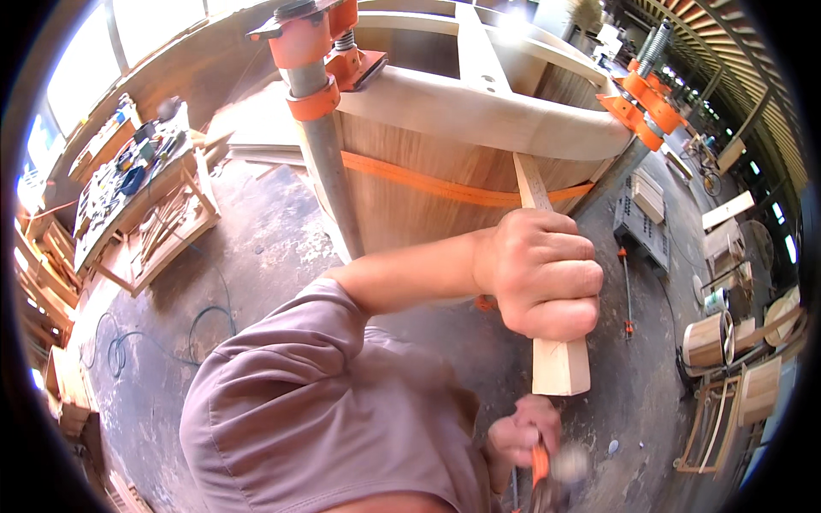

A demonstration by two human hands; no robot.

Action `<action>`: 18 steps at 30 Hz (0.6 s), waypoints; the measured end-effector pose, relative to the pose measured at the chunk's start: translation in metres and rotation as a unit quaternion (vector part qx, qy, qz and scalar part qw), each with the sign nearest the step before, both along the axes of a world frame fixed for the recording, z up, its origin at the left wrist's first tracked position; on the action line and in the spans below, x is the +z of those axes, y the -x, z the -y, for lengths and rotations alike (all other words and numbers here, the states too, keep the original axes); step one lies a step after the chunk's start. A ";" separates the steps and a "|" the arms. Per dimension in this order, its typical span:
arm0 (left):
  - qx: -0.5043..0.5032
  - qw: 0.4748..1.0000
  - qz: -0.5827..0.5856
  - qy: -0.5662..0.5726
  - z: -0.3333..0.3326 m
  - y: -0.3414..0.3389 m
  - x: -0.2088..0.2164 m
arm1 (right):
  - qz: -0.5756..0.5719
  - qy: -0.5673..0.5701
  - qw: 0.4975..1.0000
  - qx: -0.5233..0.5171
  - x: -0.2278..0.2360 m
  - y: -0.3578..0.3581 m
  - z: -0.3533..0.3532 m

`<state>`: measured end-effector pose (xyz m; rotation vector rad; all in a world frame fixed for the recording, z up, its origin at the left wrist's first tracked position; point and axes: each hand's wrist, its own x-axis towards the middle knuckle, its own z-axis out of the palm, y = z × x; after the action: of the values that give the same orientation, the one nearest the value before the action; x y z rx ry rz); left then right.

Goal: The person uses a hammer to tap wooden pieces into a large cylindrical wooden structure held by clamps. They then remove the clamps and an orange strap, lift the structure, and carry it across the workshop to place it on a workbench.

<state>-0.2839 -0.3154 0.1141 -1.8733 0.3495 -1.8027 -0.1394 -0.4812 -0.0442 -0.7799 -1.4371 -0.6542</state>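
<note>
My left hand (547,275) is closed in a fist around a pale wooden block (561,368). The block's narrow far end meets the underside of the curved wooden rim (479,120) of a large rounded wooden piece (410,222). Lower down, close to my body, my right hand (523,429) grips an orange-handled tool (540,462) that looks like a hammer, its head smeared by motion. An orange strap (428,179) runs round the wooden body below the rim. Orange pipe clamps (312,107) hold the piece at the left and right (643,107).
On the left stands a workbench (137,184) covered with tools, with wood strips beneath. A hose (214,316) loops over the concrete floor. To the right are a dark grated platform (641,224) bearing boards, a long bar clamp (629,295) and a wooden bucket (708,340).
</note>
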 end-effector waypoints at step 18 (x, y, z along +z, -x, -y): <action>-0.036 0.999 0.001 0.002 0.005 0.046 -0.001 | -0.015 0.112 0.994 0.005 0.003 0.057 0.021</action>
<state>-0.3300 -0.3207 0.1127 -1.8840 0.4172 -1.8532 -0.1961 -0.5023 -0.0409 -0.9525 -1.5021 -0.4759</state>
